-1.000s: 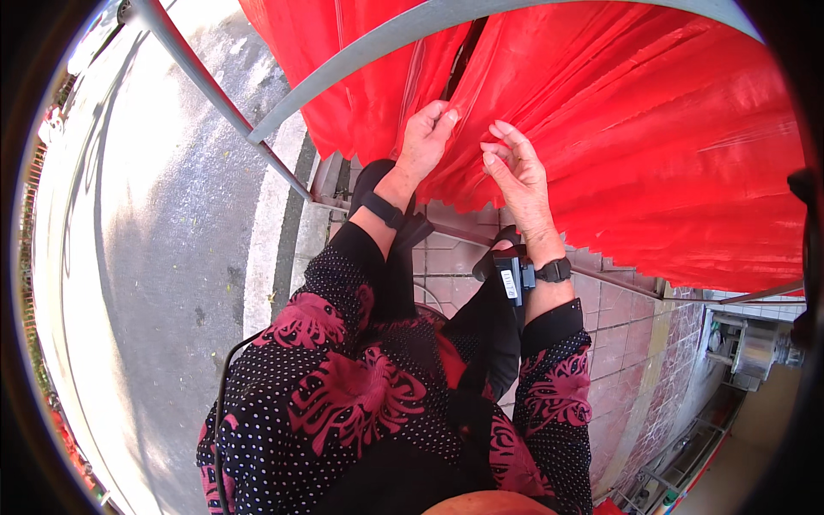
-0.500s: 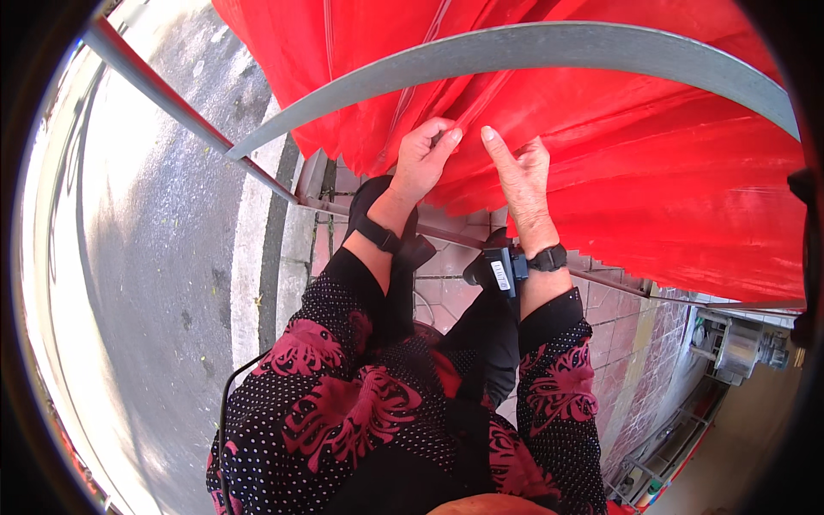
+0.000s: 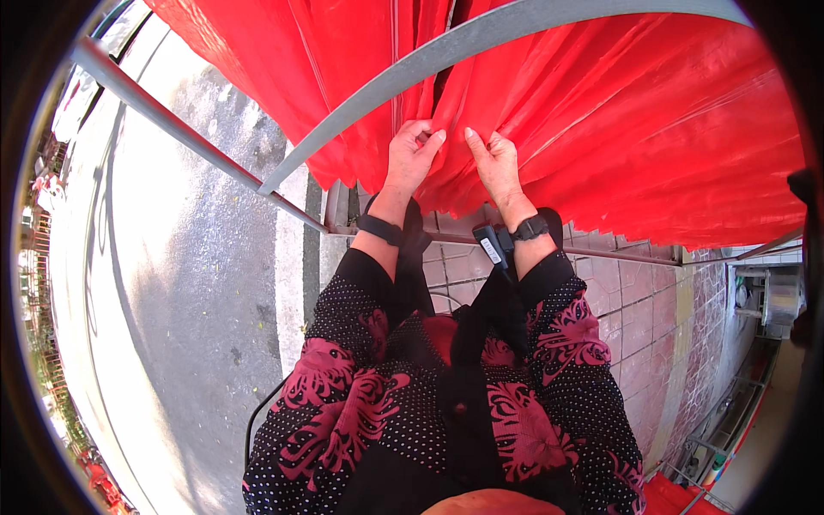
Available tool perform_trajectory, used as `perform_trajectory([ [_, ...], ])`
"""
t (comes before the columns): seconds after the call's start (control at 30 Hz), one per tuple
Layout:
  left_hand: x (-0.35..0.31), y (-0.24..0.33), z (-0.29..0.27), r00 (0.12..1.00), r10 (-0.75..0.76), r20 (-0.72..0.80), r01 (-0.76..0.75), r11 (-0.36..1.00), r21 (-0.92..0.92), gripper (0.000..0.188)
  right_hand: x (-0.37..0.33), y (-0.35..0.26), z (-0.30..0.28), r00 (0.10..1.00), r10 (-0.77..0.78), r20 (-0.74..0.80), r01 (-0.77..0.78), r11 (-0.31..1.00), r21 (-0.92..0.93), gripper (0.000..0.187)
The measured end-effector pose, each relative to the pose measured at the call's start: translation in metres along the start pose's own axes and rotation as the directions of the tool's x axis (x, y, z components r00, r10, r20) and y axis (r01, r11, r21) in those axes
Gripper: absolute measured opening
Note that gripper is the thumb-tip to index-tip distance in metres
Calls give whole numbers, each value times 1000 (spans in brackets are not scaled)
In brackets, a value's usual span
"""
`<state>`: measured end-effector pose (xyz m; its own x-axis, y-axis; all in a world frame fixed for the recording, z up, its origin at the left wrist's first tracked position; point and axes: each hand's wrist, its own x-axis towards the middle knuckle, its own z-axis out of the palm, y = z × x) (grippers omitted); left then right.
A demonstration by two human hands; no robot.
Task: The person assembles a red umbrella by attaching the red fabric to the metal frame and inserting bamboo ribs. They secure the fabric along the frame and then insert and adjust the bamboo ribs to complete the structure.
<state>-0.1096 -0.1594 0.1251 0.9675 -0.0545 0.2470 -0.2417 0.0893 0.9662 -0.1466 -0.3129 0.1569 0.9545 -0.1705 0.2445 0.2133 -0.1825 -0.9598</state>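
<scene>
A large sheet of red fabric hangs in loose gathers before me, its pleats running up from a wavy lower edge. My left hand is closed at a fold of it, thumb pressed toward the bent fingers. Just to the right, my right hand pinches the same fabric, thumb pointing up and fingers curled partly behind the cloth. A small space separates the two thumbs. Above the hands, a dark narrow gap shows between folds. Both wrists wear black bands.
A curved-looking grey metal bar crosses in front of the fabric, above my hands. It meets a slanting metal rail at the left. Below lie pink paving tiles, a pale kerb and a grey road. Metal racks stand at the far right.
The view has shifted, and both hands appear slightly farther left, still close together on the fabric. The folds above them now part to show a dark gap.
</scene>
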Motion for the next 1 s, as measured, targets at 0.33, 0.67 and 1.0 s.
perform_trajectory([
  [0.33, 41, 34, 13, 974, 191, -122, -127, 905, 405, 17, 17, 2, -5, 998, 36, 55, -10, 911, -413, 38],
  [0.67, 32, 30, -3, 973, 136, -188, -60, 930, 362, 22, 11, -11, -26, 1000, 8, -9, -12, 866, -500, 33],
  [1.0, 26, 16, 5, 968, -36, -248, 66, 991, 113, 12, -3, 5, -37, 993, 117, -29, -117, 868, -482, 21],
])
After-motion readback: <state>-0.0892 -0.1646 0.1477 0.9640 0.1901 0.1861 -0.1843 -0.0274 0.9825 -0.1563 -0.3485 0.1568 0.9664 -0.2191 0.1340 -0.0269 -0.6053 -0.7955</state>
